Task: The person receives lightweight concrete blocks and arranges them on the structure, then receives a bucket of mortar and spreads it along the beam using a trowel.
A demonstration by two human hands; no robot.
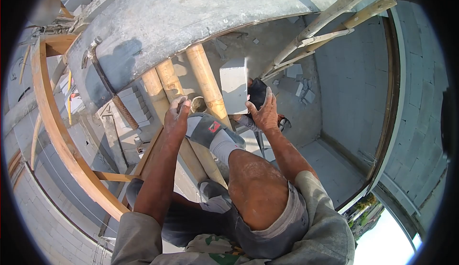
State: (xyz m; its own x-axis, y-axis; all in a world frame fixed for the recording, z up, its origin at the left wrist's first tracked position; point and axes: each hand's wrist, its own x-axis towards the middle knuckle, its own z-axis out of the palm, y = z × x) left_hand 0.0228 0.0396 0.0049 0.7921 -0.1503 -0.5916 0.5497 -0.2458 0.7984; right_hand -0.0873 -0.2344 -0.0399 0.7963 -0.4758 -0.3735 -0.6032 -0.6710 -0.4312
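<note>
A pale, light-grey building block (233, 85) is raised at the centre, beyond my knee. Below it is another person, mostly hidden; a dark sleeve or cap (257, 93) shows beside the block. My right hand (264, 113) is open, thumb and fingers spread, just right of the block's lower edge; whether it touches anything is unclear. To the left, my left hand (178, 114) is raised above the bamboo poles (207, 84), its fingers curled together and nothing visible in them. It is apart from the block.
A claw hammer (112, 85) lies on the large grey board (191, 14). A curved wooden frame (57, 121) runs down the left. Timber props (330, 23) lean at upper right, near a block wall (351, 78). Broken blocks (303, 90) lie on the floor far below. My sandalled foot (210, 130) rests by the bamboo.
</note>
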